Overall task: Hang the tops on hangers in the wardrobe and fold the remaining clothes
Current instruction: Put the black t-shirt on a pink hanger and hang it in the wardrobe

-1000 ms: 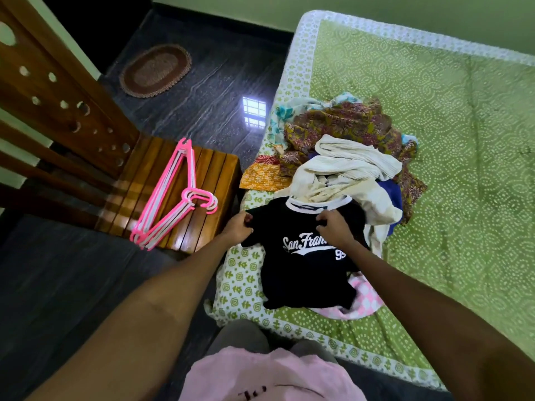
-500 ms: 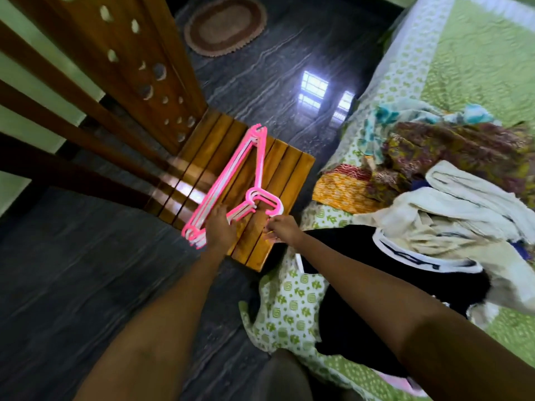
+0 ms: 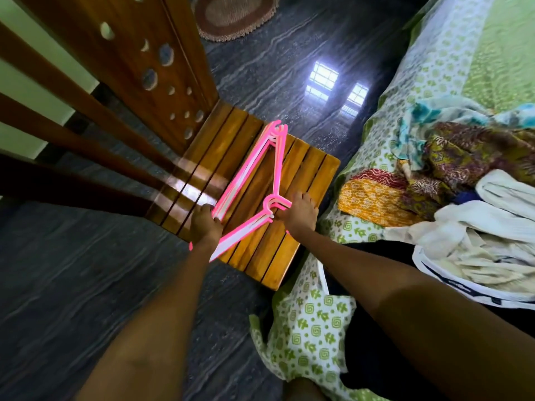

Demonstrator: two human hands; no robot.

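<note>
Pink hangers (image 3: 254,180) lie stacked on slatted wooden chair seat (image 3: 307,169), over dark stone floor (image 3: 72,285). Left hand (image 3: 204,227) grips stack's near corner; right hand (image 3: 301,211) fingers curled at the hooks. Clothes pile (image 3: 463,183) on bed's left edge (image 3: 411,91), w/ brown rug (image 3: 231,15) at far end.

Person, head-camera view: two bare forearms, no sleeves in view, no watch, bracelet or ring visible. Left hand (image 3: 206,227) and right hand (image 3: 299,213) ungloved, nails short. A knee shows at the lower frame edge; what is worn there cannot be told.
</note>
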